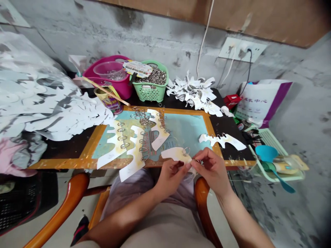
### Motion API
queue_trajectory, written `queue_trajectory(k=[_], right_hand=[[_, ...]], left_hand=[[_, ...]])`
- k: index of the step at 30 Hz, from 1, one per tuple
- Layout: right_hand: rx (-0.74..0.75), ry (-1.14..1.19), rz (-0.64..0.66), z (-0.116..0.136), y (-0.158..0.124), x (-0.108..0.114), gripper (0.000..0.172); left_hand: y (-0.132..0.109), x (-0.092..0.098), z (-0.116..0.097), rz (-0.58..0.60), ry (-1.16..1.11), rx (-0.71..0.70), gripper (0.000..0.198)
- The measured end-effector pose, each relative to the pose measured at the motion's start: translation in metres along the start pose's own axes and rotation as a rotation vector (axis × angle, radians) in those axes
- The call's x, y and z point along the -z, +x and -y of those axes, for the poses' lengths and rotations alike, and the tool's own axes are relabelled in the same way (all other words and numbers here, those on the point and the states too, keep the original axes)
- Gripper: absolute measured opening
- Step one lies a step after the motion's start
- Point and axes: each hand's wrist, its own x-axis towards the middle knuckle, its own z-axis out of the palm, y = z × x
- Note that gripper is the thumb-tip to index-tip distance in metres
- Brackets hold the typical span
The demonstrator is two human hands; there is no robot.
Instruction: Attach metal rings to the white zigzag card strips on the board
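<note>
My left hand [172, 175] pinches the lower edge of a white cutout piece [174, 154] with a yellowish patch, at the table's front edge. A metal ring [186, 151] stands on that piece. Close against it, my right hand [210, 168] has its thumb and forefinger pressed together at the piece's right end, beside another ring partly hidden by the fingers. Similar cutouts with rings lie to the left [111, 148], [134, 155] and behind [159, 132]; one more [224, 141] is at the right. Loose rings [143, 117] are heaped behind them.
A green basket of rings [150, 92], a magenta basket [124, 86] and a can with sticks [110, 101] stand at the back. White cutouts are piled left [62, 110] and back right [196, 91]. A pale green tray [271, 177] is at the right.
</note>
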Motion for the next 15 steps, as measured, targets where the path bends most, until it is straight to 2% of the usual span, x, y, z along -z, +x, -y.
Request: queue_trajectory(k=[3,6,8,12,13,15], right_hand=[[-0.013,0.067,-0.027,0.000,-0.001,-0.001,0.019],[-0.023,0.110,-0.044,-0.001,-0.002,0.000,0.018],[-0.031,0.120,-0.035,-0.002,-0.002,0.000,0.017],[-0.061,0.147,0.001,-0.003,-0.002,-0.001,0.016],[-0.070,0.165,0.006,-0.003,-0.001,0.000,0.016],[-0.071,0.203,0.033,-0.002,0.000,0.003,0.016]], left_hand=[[-0.003,0.004,0.004,0.035,0.075,-0.042,0.027],[-0.005,0.008,0.008,-0.038,0.073,-0.106,0.039],[-0.001,0.011,0.007,-0.054,0.060,-0.101,0.049],[0.012,0.014,-0.002,0.163,0.131,0.038,0.042],[0.013,0.014,-0.005,0.194,0.138,0.051,0.041],[0.014,0.014,-0.008,0.175,0.133,0.043,0.038]])
